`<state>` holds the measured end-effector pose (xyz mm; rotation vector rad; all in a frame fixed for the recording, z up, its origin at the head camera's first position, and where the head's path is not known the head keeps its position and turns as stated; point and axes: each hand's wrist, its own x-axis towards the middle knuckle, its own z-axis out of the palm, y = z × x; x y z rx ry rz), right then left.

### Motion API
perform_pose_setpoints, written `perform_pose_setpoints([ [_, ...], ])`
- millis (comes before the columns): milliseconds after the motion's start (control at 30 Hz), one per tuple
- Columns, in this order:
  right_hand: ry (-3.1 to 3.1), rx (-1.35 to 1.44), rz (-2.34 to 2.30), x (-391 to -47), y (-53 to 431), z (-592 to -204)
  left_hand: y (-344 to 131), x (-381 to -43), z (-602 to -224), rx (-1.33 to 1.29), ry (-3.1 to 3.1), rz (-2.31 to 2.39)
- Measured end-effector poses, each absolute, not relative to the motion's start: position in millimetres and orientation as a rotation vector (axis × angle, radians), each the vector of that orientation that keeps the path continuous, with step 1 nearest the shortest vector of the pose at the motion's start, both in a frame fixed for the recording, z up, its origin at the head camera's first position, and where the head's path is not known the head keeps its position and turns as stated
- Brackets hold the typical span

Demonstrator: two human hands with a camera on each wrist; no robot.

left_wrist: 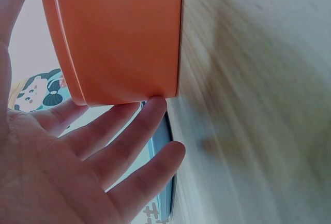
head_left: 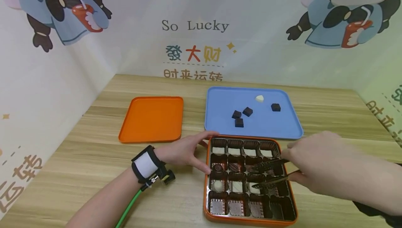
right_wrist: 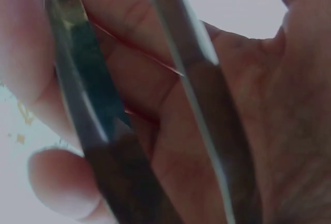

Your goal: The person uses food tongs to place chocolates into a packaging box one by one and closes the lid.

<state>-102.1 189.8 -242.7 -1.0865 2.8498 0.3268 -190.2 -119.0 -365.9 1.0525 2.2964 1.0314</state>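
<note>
An orange square tin (head_left: 206,196) holds a dark brown divided insert with white chocolates (head_left: 233,151) in its far row, brown ones (head_left: 233,167) in the second and white ones (head_left: 237,186) in the third. My left hand (head_left: 185,153) spans the tin's far-left corner, thumb at the left side. In the left wrist view its fingers (left_wrist: 126,138) lie nearly straight, some touching the orange wall. My right hand (head_left: 329,163) grips dark metal tongs (head_left: 273,181), their arms apart over the tin's right part. One tip is by a white chocolate in the third row.
Beyond the tin lies a blue tray (head_left: 220,111) with several dark chocolate cubes (head_left: 247,111) and one white piece (head_left: 259,98). An orange tray (head_left: 150,119) sits at the left on the wooden table (head_left: 97,144). A printed cloth wall (head_left: 135,39) stands behind.
</note>
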Motion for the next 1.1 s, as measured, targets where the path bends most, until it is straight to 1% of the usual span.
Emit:
perform_pose_setpoints([
  [167,2.931,-0.905,0.204,-123,202,-227,-119,-189,-366,1.038,2.279,1.051],
  [333,3.009,-0.737,0.04,-169,218,-227,-120,-189,-368,1.028,2.284,1.053],
  [567,3.116,-0.552,-0.034,-242,248,-252,-119,-189,-367,1.044,2.297,1.036],
  [700,3.104,-0.512,-0.005,-273,256,-271,-120,-188,-366,1.043,2.296,1.037],
  [867,3.065,-0.497,0.013,-295,258,-289,-120,-187,-366,1.047,2.292,1.044],
  [1100,3.031,-0.47,0.034,-309,255,-303,-121,-188,-365,1.037,2.288,1.039],
])
